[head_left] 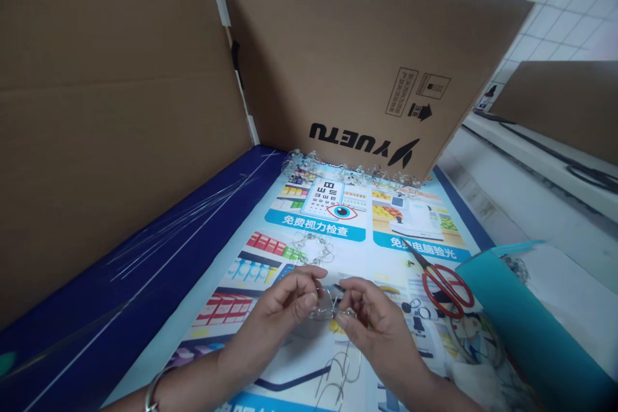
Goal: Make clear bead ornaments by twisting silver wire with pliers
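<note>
Head view: left hand and right hand close together above a printed paper poster, not spread, thumbs and fingertips pinching a small twist of thin shiny wire from both sides. Wire twist low in the middle, between the hands, partly hidden by fingers. Tiny bends too hard to see. Small, slow finger moves likely best, with a firm pinch near the bend, since wire this thin looks easy to kink. Just past the fingers, a lacy ring of wire on the poster. More bent wire near the right wrist. Red-handled scissors off to the right, beside a teal folder. Along the far edge, a heap of wire bits against a cardboard box panel.
</note>
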### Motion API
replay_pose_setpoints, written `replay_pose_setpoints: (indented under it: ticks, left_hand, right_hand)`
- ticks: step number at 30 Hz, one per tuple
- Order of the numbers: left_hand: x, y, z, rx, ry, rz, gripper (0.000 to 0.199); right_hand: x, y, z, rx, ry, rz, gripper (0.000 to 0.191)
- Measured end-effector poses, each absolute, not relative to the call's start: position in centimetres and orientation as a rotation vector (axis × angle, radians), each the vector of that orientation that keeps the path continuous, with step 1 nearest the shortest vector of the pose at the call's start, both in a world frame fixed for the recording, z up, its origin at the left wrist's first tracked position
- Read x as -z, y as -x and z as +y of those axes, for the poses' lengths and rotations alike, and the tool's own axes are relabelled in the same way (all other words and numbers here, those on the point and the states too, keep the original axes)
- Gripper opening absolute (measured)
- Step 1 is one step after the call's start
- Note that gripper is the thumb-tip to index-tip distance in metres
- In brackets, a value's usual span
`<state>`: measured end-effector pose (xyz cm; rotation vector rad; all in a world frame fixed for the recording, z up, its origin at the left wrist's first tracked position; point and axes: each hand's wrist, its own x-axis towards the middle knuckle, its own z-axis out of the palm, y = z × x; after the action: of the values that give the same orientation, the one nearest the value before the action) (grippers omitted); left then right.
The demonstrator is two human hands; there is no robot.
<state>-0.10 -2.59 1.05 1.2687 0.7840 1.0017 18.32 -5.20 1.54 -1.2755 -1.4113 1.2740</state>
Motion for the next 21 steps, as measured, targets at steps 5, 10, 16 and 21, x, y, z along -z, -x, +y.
replay_pose_setpoints:
  ticks: [5, 10, 16, 21]
  left_hand:
    - [-0.74, 0.14, -2.51, -0.911, -1.192, 0.715, 0.015]
    - [-0.94, 0.3, -2.36, -0.915, -1.303, 0.783, 0.014]
    - [-0.72, 0.25, -1.95, -0.936, -1.361, 0.857, 0.018]
    - [-0.35, 0.24, -1.94, -0.933, -1.385, 0.915, 0.019]
  right_hand:
    - [-1.38, -18.41, -5.06, -1.339, 1.216, -1.353, 0.034]
    - [-1.34, -18.27, -4.95, -1.332, 1.206, -1.343, 0.035]
    - [-1.45, -18.27, -5.03, -1.306, 1.255, -1.376, 0.034]
    - [-1.18, -18.27, -5.12, -1.355, 1.24, -1.319, 0.034]
